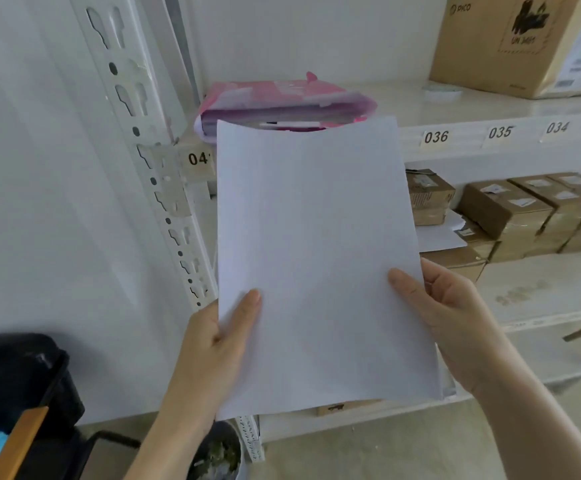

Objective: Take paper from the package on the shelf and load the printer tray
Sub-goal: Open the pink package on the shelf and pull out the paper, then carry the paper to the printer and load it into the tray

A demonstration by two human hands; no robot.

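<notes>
I hold a stack of white paper (317, 258) upright in front of the shelf, its top edge just below the package. My left hand (213, 348) grips its lower left edge with the thumb on the front. My right hand (455, 320) grips the lower right edge, thumb on the sheet. The pink paper package (282, 102) lies open on the upper shelf (455, 109), behind the stack's top. The printer tray is not in view.
A large cardboard box (517, 46) and a tape roll (443, 90) sit on the upper shelf at right. Small brown boxes (511, 213) fill the lower shelf. A white slotted upright (150, 161) stands at left. A black object (15, 386) is at lower left.
</notes>
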